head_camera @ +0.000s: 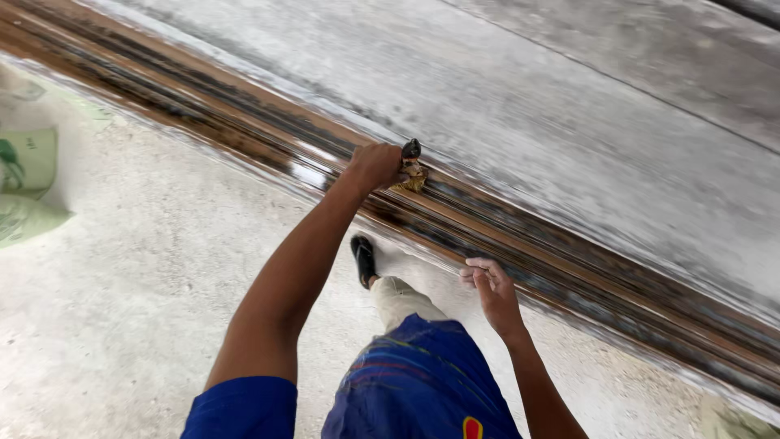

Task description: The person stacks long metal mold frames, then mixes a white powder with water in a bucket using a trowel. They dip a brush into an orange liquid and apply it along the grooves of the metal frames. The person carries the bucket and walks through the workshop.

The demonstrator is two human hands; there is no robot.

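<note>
Moulding (520, 244): long wooden strips, dark brown, wet and glossy with sheen where coated.
Brush (412, 171): dark handle, tan bristles, gripped in the left hand (378, 165).
Floor (138, 268): pale concrete, rough, matt, speckled.
Wall (569, 106): grey plaster, matt, streaked.
Sack (28, 183): woven plastic, white and green, dull.
Shirt (422, 382): blue cloth, matt.

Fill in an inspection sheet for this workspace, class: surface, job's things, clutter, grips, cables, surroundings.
Surface: long brown wooden beams, glossy and wet-looking, lying side by side.
Job's things: small dark-handled brush with tan bristles, pressed on the beams.
Clutter: pale green-printed sacks on the floor.
Grips: left hand closed on the brush; right hand resting on the beams' edge.
Cables: nothing seen.
Surroundings: rough grey concrete floor; a black shoe.
</note>
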